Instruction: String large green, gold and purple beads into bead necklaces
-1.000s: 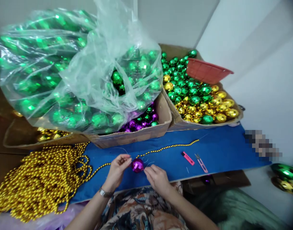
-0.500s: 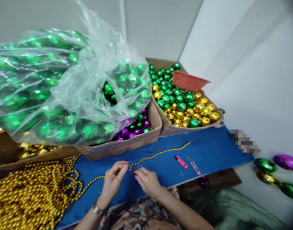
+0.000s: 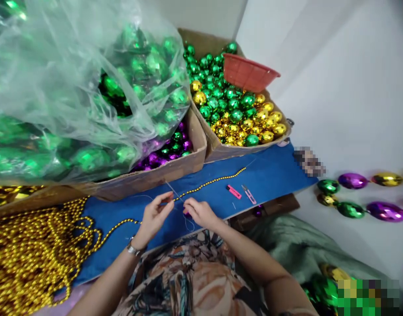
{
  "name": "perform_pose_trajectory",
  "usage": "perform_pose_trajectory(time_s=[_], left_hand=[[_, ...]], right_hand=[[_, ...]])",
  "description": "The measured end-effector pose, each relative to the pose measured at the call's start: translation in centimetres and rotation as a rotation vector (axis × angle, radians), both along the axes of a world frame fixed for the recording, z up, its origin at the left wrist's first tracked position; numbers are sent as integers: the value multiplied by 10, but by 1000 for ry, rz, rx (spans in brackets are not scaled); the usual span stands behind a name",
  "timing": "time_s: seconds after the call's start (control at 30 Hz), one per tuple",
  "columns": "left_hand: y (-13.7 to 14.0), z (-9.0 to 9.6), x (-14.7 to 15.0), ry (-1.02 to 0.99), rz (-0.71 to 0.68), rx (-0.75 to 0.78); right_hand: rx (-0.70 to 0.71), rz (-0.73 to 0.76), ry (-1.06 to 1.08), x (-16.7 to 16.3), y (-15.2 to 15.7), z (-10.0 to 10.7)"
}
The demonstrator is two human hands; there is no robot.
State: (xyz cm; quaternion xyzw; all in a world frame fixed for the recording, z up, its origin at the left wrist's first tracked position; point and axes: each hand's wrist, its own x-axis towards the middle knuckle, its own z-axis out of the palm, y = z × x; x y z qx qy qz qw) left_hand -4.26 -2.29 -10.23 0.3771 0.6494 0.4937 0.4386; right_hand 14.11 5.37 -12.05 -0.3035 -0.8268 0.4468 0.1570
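My right hand [image 3: 199, 213] is closed in a pinch on a thin, straight needle [image 3: 174, 191] that slants up to the left. A loop of pale thread [image 3: 189, 224] hangs below those fingers. Just left of it, my left hand [image 3: 157, 215] has its thumb and fingers slightly apart, with nothing clear between them. A string of small gold beads [image 3: 211, 182] runs from beside the left fingertips, behind the needle, to the right. Another gold bead strand [image 3: 117, 228] leads from the pile to the left wrist; its far end is hidden there.
A heap of gold bead strands [image 3: 33, 254] lies at left on the blue table [image 3: 267, 171]. A pink cutter [image 3: 233, 192] and thread snips [image 3: 249, 194] lie right. Behind are a cardboard box [image 3: 155, 175], a bag of green balls [image 3: 79, 101], and a red basket [image 3: 249, 72].
The view has shifted, so the table things sit higher and further left. My right hand has turned, and the needle now shows plainly in its pinch. My left fingers have parted a little.
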Motion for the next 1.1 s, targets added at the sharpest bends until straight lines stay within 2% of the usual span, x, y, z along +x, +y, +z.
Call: perform_pose_trajectory(time_s=[0.1, 0.17, 0.27, 0.4, 0.53, 0.67, 0.77, 0.87, 0.93, 1.0, 1.07, 1.1], left_hand=[[-3, -19, 9, 103, -198, -10], [-5, -35, 17, 198, -292, 19], [-3, -57, 29, 374, -370, 134], [7, -75, 40, 555, -511, 299], [18, -75, 44, 622, -538, 308], [39, -54, 47, 617, -500, 318], [64, -35, 50, 639, -426, 343], [88, -27, 51, 667, -378, 385], [98, -32, 48, 718, -362, 406], [101, -45, 42, 790, -379, 414], [99, -60, 34, 857, -428, 398], [97, -67, 30, 889, -460, 381]], right_hand=[[-11, -39, 30, 0, -1, 2], [36, -60, 98, 0, -2, 7], [124, -90, 219, -1, -3, 15], [108, -80, 255, 4, -4, 23], [-48, -146, 178, 15, -4, 35], [-246, -236, 244, 29, 4, 54], [-265, -375, 422, 49, 21, 82], [-152, -556, 697, 81, 43, 129], [-27, -667, 899, 104, 55, 166], [111, -754, 1072, 123, 63, 197], [192, -783, 1160, 136, 67, 213], [204, -783, 1174, 139, 67, 213]])
